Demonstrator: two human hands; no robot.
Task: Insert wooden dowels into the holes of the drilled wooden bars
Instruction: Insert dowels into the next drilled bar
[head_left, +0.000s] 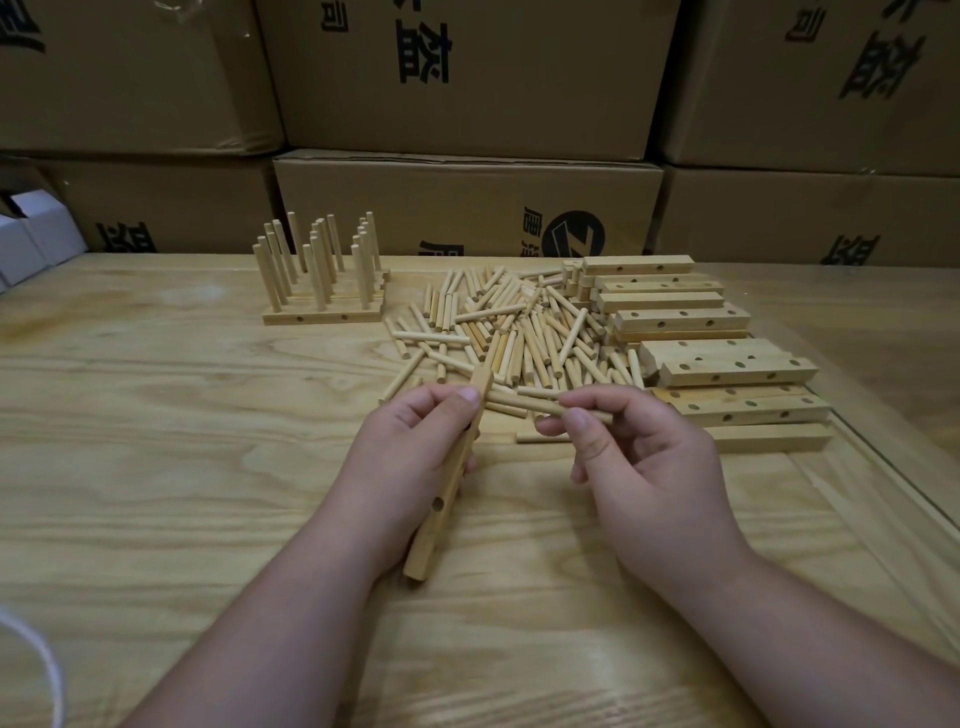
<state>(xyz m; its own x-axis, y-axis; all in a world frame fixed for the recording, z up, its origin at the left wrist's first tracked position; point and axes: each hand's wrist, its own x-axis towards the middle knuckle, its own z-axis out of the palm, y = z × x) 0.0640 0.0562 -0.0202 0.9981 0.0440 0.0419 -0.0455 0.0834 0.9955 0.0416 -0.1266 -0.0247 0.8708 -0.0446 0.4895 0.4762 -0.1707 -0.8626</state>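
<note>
My left hand (410, 452) grips a drilled wooden bar (439, 512), held lengthwise away from me, with a side hole showing near its lower end. My right hand (628, 457) pinches a wooden dowel (524, 402) between thumb and fingers, its left end against the bar's upper part just below my left thumb. Behind the hands lies a loose pile of dowels (509, 327). A stack of drilled bars (691, 338) sits to the right of the pile. Finished bars with upright dowels (322, 270) stand at the back left.
The work lies on a pale wooden table (182, 415) whose right edge runs diagonally at the right. Brown cardboard boxes (467, 78) are stacked behind it. Small white boxes (31, 234) sit at the far left, and a white cord (36, 660) lies at the lower left.
</note>
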